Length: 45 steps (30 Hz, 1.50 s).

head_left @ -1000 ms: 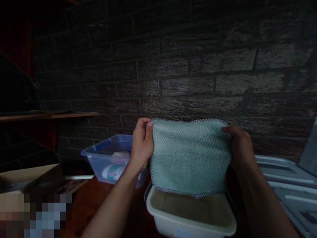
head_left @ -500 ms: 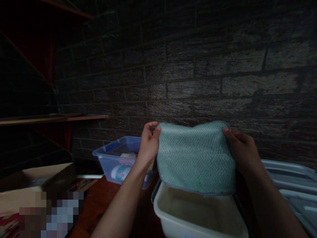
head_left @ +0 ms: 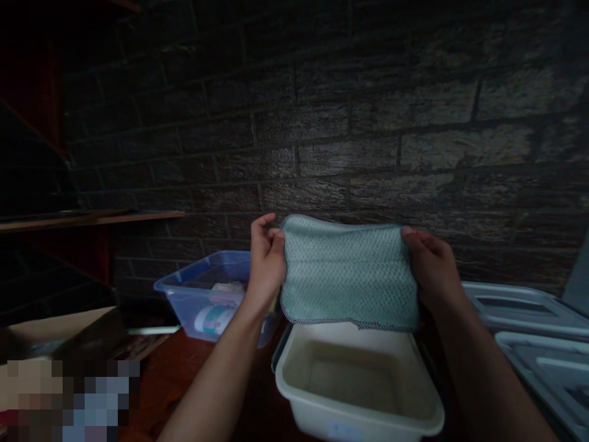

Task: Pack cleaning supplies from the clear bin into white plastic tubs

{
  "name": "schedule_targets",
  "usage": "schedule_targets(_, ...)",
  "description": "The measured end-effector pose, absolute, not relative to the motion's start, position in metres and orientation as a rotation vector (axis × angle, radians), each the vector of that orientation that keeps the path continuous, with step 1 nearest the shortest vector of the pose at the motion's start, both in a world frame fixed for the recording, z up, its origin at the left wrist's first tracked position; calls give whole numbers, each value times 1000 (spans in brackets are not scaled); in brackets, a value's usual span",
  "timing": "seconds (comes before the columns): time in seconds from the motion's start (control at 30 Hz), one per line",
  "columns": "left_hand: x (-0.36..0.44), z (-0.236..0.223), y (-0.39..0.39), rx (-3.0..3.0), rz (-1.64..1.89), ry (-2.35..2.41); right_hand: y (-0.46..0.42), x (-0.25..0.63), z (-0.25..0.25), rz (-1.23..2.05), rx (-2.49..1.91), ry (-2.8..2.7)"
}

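Note:
A pale green waffle-textured cloth (head_left: 347,273) with a dark stitched edge hangs stretched between both hands, in front of a dark brick wall. My left hand (head_left: 264,261) pinches its upper left corner. My right hand (head_left: 430,267) grips its upper right corner. The cloth hangs just above the far rim of a white plastic tub (head_left: 317,405), which looks bare inside.
A clear blue plastic bin (head_left: 184,291) holding a few items sits left of the tub on a dark red surface. Grey bin lids (head_left: 529,313) lie at the right. A wooden shelf (head_left: 92,216) juts from the left wall. A cardboard box (head_left: 55,328) stands at lower left.
The cloth now hangs shorter, its lower edge raised well above the tub's inside. Both hands keep their corner grips and have moved slightly closer together.

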<state>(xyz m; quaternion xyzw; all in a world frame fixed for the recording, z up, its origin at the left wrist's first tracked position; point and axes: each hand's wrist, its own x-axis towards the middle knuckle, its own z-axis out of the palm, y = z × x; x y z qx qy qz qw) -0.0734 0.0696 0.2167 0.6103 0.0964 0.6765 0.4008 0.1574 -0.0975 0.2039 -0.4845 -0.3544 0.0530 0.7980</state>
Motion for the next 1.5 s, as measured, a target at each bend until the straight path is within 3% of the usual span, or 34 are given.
schedule_targets(0.2, -73, 214, 80, 1679, 1788, 314, -100, 163, 204, 9, -1021, -809)
schedule_targets(0.63, -97, 230, 47, 1539, 701, 132, -98, 166, 205, 69, -977, -629)
schedule_targets(1.1, -73, 219, 69, 1659, 1378, 234, -98, 167, 203, 147, -970, -771)
schedule_targets(1.5, -73, 223, 84, 1502, 1445, 319, -106, 154, 214, 255, -940, -862)
